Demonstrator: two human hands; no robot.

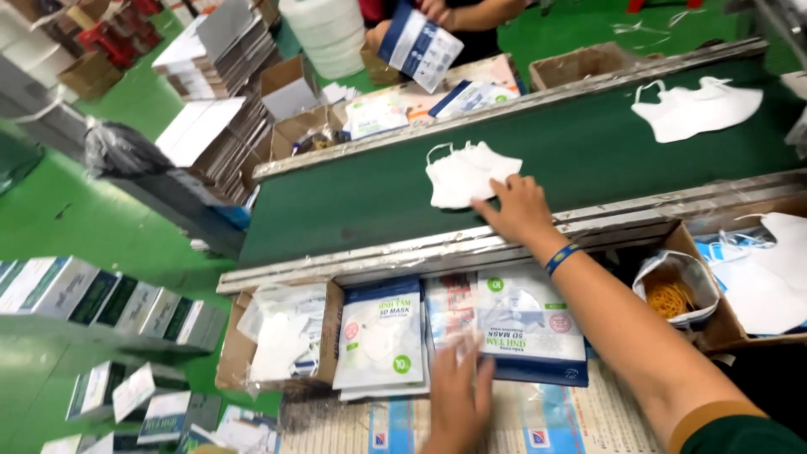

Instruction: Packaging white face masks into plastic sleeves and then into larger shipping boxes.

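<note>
My right hand (519, 209) reaches onto the green conveyor belt (353, 202) and its fingers rest on a stack of white face masks (465, 172). A blue wristband sits on that wrist. My left hand (458, 395), blurred, lies flat and open at the lower edge of a blue and white mask pouch (530, 324) on the work surface. A second white pouch (381, 332) lies to its left. Another stack of white masks (698, 108) lies further right on the belt.
A bag of yellow rubber bands (672, 294) sits in a cardboard box at right. A box of clear bags (282, 336) stands at left. Across the belt, another person holds a pouch (419, 44). White and green cartons (109, 303) line the green floor at left.
</note>
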